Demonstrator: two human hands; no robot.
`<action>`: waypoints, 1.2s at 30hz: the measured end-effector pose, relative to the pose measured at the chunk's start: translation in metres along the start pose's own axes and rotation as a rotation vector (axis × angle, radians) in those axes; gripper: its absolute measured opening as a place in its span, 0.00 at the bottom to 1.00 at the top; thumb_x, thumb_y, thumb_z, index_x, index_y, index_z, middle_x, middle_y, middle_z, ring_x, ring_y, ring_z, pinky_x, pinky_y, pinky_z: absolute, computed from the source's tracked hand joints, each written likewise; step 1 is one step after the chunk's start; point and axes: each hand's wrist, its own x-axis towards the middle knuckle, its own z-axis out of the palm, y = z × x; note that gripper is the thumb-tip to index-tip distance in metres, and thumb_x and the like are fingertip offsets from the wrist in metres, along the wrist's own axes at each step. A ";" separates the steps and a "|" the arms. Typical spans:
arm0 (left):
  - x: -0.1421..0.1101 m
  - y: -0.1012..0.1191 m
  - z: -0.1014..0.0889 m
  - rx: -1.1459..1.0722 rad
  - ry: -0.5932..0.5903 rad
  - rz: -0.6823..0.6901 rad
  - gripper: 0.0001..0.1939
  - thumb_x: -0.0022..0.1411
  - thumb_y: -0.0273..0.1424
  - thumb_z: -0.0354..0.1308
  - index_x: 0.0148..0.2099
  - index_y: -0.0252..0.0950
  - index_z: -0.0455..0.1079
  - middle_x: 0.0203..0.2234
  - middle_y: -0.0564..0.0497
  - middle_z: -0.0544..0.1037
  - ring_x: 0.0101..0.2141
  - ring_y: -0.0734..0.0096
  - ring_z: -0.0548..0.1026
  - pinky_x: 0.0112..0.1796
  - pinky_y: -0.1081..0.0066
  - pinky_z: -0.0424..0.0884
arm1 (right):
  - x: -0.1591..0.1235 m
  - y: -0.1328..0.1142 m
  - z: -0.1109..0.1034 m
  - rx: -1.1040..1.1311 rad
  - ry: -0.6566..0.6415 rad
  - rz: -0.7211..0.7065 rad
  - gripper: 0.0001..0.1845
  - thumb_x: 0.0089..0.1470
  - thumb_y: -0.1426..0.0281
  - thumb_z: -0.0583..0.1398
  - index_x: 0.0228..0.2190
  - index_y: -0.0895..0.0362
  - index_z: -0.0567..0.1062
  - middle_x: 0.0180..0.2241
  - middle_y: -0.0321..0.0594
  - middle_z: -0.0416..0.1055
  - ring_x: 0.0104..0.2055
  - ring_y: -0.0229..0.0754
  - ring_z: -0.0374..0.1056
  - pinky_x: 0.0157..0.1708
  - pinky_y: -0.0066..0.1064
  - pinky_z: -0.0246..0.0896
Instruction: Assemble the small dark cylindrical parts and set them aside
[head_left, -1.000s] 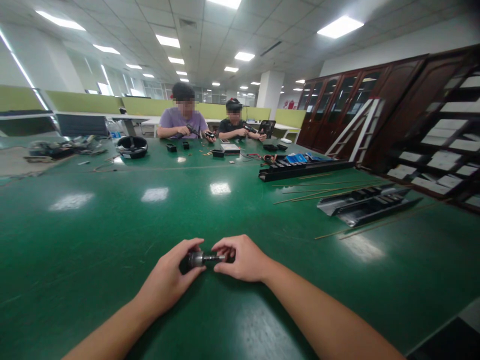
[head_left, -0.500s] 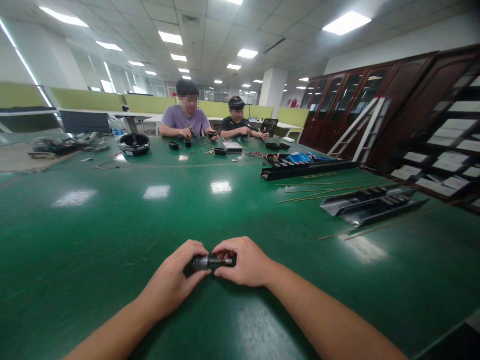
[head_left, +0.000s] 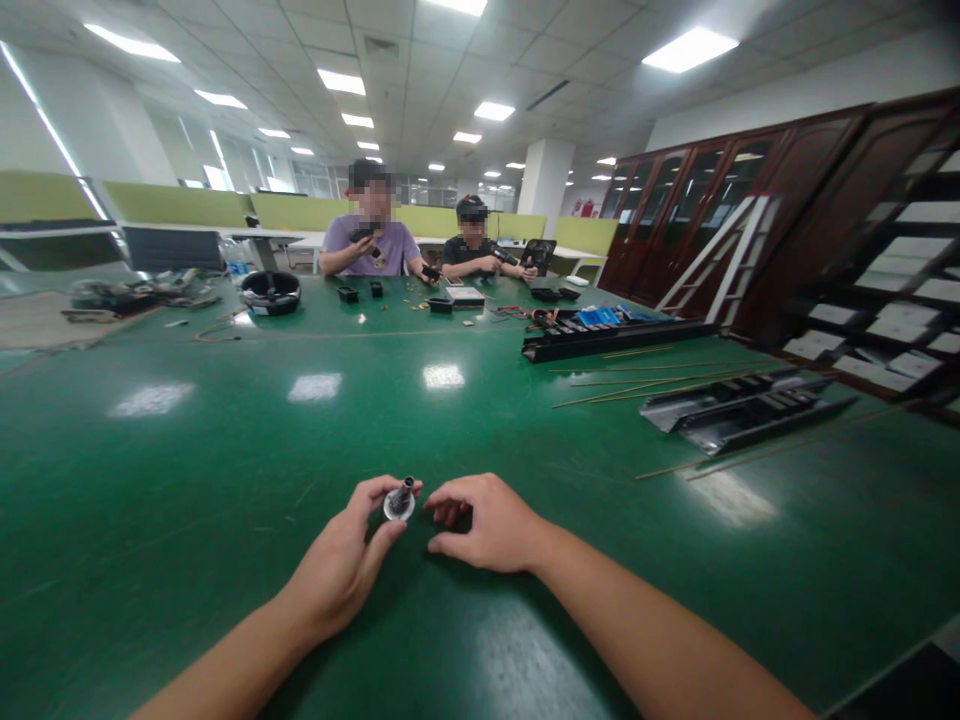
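The left hand (head_left: 341, 560) pinches a small silver-and-black metal part with a round flange and a narrow ribbed stem (head_left: 400, 502) between thumb and fingertips. The part is held above the near half of a glossy green tabletop (head_left: 300, 450), its stem end pointing up. Its lower body is hidden behind the fingers, so I cannot tell its full shape. The right hand (head_left: 491, 525) is positioned just beside the part, apart from it; its fingers are curled and the thumb stands clear of them, leaving a gap facing the left hand.

Right side of the table: two dark, trough-shaped metal channels (head_left: 709, 437) lie near several thin brass-coloured rods (head_left: 570, 402). Behind these, a long black channel (head_left: 555, 349) carries blue-wrapped items (head_left: 598, 316).

Far edge: a person in a purple shirt (head_left: 401, 240) and a person in a black shirt (head_left: 455, 252) sit side by side, each handling dark devices. Before them stands a small black open tray (head_left: 440, 306). Left of the trays, a black ring-shaped headset (head_left: 270, 303) rests on the surface.
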 end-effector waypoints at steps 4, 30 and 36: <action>0.000 -0.001 0.001 -0.010 -0.024 -0.014 0.15 0.71 0.36 0.47 0.57 0.42 0.56 0.52 0.45 0.73 0.53 0.65 0.73 0.53 0.60 0.70 | 0.000 0.000 0.000 -0.001 -0.005 -0.010 0.19 0.46 0.64 0.69 0.42 0.55 0.78 0.32 0.37 0.77 0.32 0.39 0.72 0.34 0.28 0.66; 0.003 0.006 -0.002 0.045 0.026 0.236 0.08 0.64 0.29 0.59 0.44 0.38 0.65 0.42 0.47 0.72 0.42 0.68 0.73 0.43 0.69 0.70 | -0.003 -0.013 -0.006 -0.045 0.043 -0.119 0.17 0.48 0.67 0.66 0.43 0.53 0.78 0.37 0.38 0.77 0.38 0.42 0.73 0.41 0.30 0.65; 0.004 0.008 -0.003 0.054 0.028 0.232 0.06 0.64 0.30 0.58 0.43 0.37 0.66 0.40 0.46 0.73 0.41 0.67 0.74 0.42 0.68 0.71 | -0.004 -0.013 -0.005 -0.056 0.051 -0.130 0.15 0.49 0.68 0.65 0.42 0.54 0.78 0.36 0.39 0.77 0.38 0.42 0.73 0.40 0.30 0.64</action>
